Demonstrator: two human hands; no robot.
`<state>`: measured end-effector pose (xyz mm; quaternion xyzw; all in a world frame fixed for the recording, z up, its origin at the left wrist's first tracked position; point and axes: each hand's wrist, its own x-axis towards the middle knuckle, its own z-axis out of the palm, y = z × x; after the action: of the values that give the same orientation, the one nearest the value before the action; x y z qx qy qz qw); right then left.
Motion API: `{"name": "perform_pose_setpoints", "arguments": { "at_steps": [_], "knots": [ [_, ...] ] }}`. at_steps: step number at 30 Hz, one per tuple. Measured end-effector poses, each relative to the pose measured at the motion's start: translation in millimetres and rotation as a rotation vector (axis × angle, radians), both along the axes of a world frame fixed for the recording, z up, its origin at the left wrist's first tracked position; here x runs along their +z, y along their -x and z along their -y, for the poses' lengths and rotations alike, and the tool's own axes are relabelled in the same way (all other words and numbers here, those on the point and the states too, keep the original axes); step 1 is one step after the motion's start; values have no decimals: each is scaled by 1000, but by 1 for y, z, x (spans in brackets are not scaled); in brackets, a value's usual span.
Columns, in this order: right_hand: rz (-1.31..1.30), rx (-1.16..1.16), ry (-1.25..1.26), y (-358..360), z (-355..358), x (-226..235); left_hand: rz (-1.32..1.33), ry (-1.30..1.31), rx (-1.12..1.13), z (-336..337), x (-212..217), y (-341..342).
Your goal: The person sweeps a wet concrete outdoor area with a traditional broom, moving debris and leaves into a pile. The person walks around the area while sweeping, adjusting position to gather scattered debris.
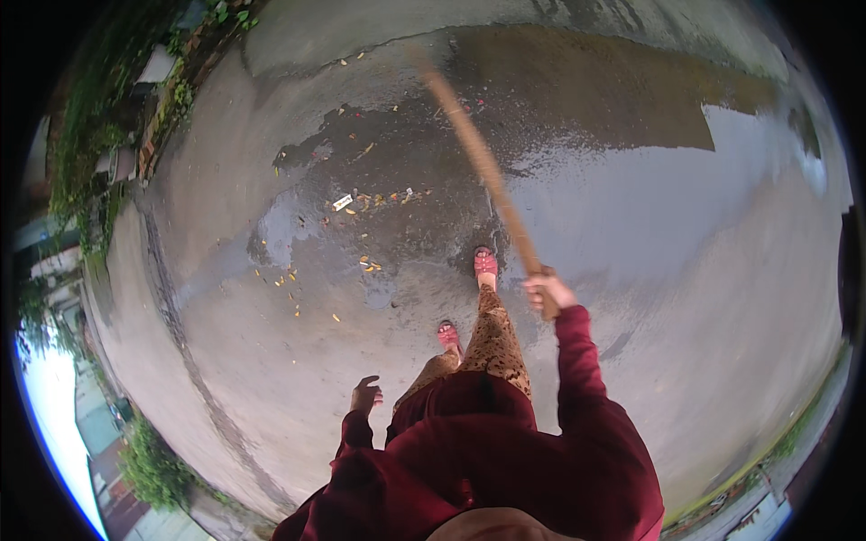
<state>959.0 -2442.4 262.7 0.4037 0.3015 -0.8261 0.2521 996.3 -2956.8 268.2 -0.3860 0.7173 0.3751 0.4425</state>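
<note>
My right hand [551,290] is wrapped round the near end of a long brown wooden stick [483,158]. The stick slants forward and to the left over the wet ground, and its far end is smeared by motion, so I cannot tell what is there. Beside my left hip hangs my left hand [365,395], holding nothing, with its fingers loosely apart. Ahead of me, yellow leaves [369,264] and bits of litter lie scattered, among them a small white scrap [343,203].
Dark puddle water [622,198] spreads over the concrete ground [244,361] ahead and to the right. My feet wear pink sandals [485,261], the right one forward. Plants [90,162] and rubble line the left edge. A groove [167,288] runs along the left side.
</note>
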Motion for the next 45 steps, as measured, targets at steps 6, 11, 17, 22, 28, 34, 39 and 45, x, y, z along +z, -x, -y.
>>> {"name": "perform_pose_setpoints", "arguments": {
  "at_steps": [6,11,17,22,28,34,39,45],
  "knots": [
    [6,-225,-343,-8,-144,-61,21,-132,22,-43,-24,-15],
    [82,-574,-207,89,-216,-135,14,-62,91,-17,-10,-65],
    [87,545,-844,106,-65,-298,178,118,275,3,56,-96],
    [69,617,-560,118,49,-213,253,199,95,-33,83,-63],
    [-84,557,-40,146,6,-142,-65,101,-188,-10,53,-1],
    [-115,188,49,83,-11,-35,-82,17,-169,-19,40,55],
    [-113,-198,-113,57,-41,-22,-57,-88,-349,-19,8,88],
    [15,-433,-127,128,-125,-87,-204,-204,-77,46,-30,103]
  ]
}}
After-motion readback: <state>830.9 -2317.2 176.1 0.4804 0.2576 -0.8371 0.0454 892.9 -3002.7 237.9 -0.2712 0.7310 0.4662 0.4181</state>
